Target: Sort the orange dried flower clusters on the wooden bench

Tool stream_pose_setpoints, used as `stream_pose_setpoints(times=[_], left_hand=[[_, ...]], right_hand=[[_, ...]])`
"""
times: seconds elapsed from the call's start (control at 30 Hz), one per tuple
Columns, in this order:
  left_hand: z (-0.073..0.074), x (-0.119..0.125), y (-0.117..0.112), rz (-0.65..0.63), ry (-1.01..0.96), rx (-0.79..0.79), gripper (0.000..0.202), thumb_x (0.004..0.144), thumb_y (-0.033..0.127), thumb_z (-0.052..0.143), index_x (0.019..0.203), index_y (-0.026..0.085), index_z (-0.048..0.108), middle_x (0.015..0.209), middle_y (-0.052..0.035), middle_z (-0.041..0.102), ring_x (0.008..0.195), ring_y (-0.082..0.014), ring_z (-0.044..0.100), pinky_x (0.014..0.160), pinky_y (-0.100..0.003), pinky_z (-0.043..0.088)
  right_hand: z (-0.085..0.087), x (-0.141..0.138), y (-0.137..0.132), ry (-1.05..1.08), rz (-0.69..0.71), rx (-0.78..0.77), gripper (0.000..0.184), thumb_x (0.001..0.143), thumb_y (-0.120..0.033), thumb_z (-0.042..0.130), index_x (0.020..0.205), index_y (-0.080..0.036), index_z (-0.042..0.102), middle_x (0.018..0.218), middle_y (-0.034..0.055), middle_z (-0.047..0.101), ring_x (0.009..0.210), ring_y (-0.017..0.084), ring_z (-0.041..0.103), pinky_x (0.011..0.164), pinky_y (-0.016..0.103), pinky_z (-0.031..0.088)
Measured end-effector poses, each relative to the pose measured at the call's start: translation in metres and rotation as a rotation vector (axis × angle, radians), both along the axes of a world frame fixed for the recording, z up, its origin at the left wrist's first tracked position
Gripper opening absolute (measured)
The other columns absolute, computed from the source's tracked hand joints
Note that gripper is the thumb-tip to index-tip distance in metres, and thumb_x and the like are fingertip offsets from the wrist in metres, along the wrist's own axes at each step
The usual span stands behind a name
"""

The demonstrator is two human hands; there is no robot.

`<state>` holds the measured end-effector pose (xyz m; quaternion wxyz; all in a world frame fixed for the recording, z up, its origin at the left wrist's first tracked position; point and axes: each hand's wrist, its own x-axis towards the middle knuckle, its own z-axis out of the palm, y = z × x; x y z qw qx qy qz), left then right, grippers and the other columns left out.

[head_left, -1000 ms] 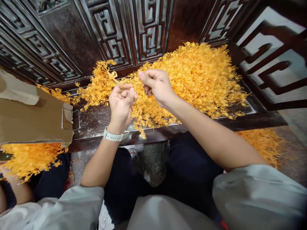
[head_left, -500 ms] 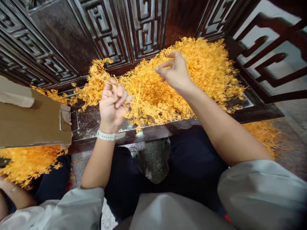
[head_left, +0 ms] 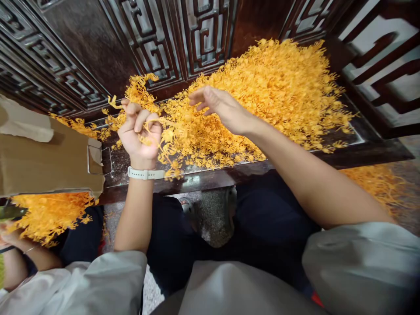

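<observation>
My left hand [head_left: 139, 131], a white watch strap at its wrist, has its fingers curled around thin orange plastic strands [head_left: 151, 124]. Curly orange ends stick out above the fingers and hang below the palm. Over the left part of a large heap of orange plastic pieces [head_left: 282, 96] hovers my right hand [head_left: 219, 105]. Its fingers are apart and point left, with nothing visible between them. The heap's pieces are small, branching and tangled, and they lie on a dark wooden bench seat [head_left: 226, 173].
A cardboard box [head_left: 49, 162] stands at the left, and more orange pieces [head_left: 59, 214] show below it beside another person's arms [head_left: 36, 253]. Carved wooden panels [head_left: 210, 35] rise behind the heap. Orange strands [head_left: 377, 183] lie on the floor at the right.
My right hand has moved left and its fingers have loosened from a near pinch. My left hand has shifted slightly left, still gripping the strands. The view has shifted a little.
</observation>
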<state>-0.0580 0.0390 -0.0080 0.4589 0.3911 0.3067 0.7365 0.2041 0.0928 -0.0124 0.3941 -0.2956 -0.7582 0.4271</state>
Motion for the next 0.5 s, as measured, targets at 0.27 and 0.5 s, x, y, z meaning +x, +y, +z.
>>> stream_pose_setpoints(times=[0.27, 0.5], left_hand=[[-0.009, 0.005, 0.003, 0.049, 0.090, -0.104, 0.023, 0.100, 0.043, 0.066, 0.085, 0.027, 0.061, 0.076, -0.0034, 0.056, 0.061, -0.0157, 0.046, 0.059, -0.028, 0.045], [-0.003, 0.024, 0.001, -0.029, 0.301, -0.216, 0.034, 0.089, 0.053, 0.086, 0.088, 0.023, 0.069, 0.082, -0.0019, 0.064, 0.050, -0.0072, 0.029, 0.045, -0.025, 0.023]], right_hand=[[-0.022, -0.038, -0.022, -0.045, 0.113, 0.002, 0.099, 0.075, -0.075, 0.087, 0.154, -0.025, 0.054, 0.156, 0.0150, 0.058, 0.144, 0.038, 0.054, 0.125, 0.057, 0.045], [-0.019, -0.050, -0.014, 0.158, 0.009, -0.034, 0.043, 0.100, -0.066, 0.065, 0.113, -0.025, 0.068, 0.114, 0.0058, 0.072, 0.112, 0.025, 0.064, 0.103, 0.043, 0.056]])
